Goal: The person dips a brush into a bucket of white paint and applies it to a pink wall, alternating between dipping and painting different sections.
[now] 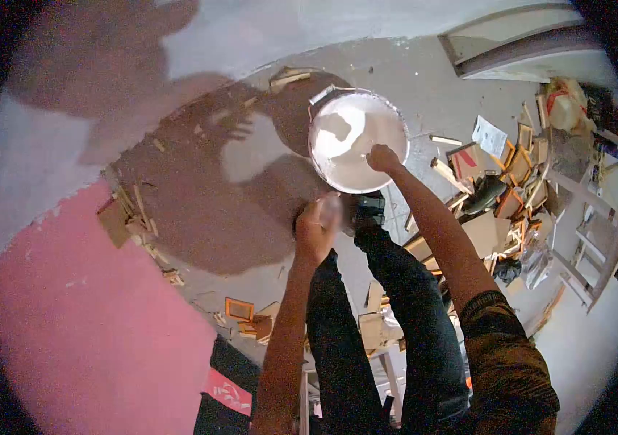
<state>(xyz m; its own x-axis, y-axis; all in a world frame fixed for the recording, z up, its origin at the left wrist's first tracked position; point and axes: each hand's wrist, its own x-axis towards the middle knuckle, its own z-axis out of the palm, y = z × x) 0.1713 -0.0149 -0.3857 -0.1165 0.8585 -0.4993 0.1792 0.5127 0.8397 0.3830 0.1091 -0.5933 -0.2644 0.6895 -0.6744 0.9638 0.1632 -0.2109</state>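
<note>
Viewing angle: looking steeply down from the head camera, past the person's own legs to the floor.
Bucket (356, 138): round, white inside, filled with pale paint or plaster; stands on the grey floor just ahead of the feet, near the foot of the wall.
Right hand (382, 157): reaching down over the bucket's near rim, fingers curled shut as if round a thin handle; the item itself is too small to make out.
Left hand (316, 226): raised nearer the camera, below the bucket in view, fingers closed about something pale and blurred; cannot tell what it is.
Legs (374, 319): dark trousers, dark shoe (369, 210) just beside the bucket.
Right sleeve (504, 362): dark patterned fabric, pushed up above the elbow.
Wall (70, 290): pink on the lower left, pale grey-white above, ragged edge between the two.
Floor (410, 80): grey, the person's shadow lying across it.
Debris (512, 174): wooden frames, offcuts and paper scattered to the right, well apart from the bucket.
</note>
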